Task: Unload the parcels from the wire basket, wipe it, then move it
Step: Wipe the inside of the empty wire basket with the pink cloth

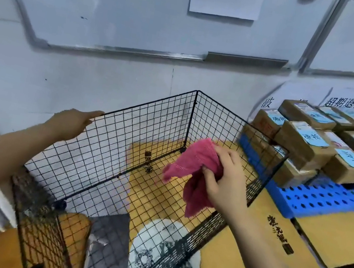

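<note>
The black wire basket (151, 115) stands on the floor against the wall with no parcels in it. My left hand (71, 123) grips the top rim of its left wall. My right hand (226, 178) holds a crumpled pink cloth (191, 167) over the inside of the basket, near its right wall. Several brown cardboard parcels (307, 142) with blue labels are stacked on a blue perforated plastic pallet (329, 201) to the right of the basket.
A yellow printed mat (243, 259) lies under the basket and beside it. White wall with a whiteboard (145, 10) rises behind. Paper signs with black characters (347, 103) hang above the parcels. An orange object (6, 250) sits at the lower left.
</note>
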